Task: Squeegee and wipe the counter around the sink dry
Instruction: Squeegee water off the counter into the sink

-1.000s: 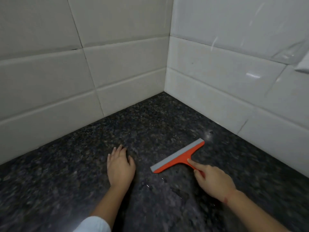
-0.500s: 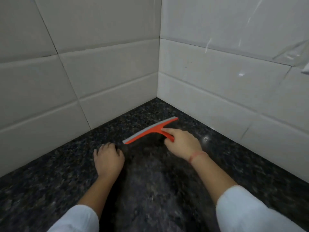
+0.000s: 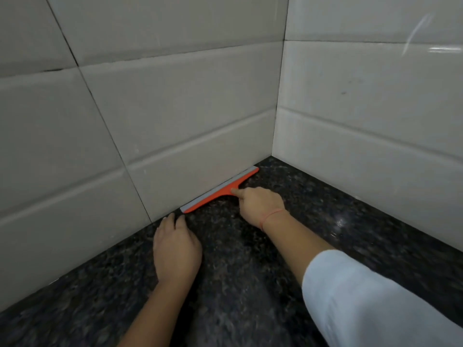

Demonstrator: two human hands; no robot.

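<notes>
An orange squeegee (image 3: 220, 190) with a grey rubber blade lies on the dark speckled counter (image 3: 250, 284), its blade pressed along the foot of the left tiled wall near the corner. My right hand (image 3: 259, 205) grips its handle, index finger stretched along the neck; the handle itself is hidden under the hand. My left hand (image 3: 176, 249) rests palm down on the counter just left of the blade's near end, fingers relaxed, holding nothing.
White tiled walls (image 3: 175, 108) meet in a corner at the back right and bound the counter on two sides. A bright glint shows on the counter at the right (image 3: 340, 222). No sink is in view.
My right hand has pushed the squeegee away from me across the counter until the blade reached the left wall. My left hand slid forward with it.
</notes>
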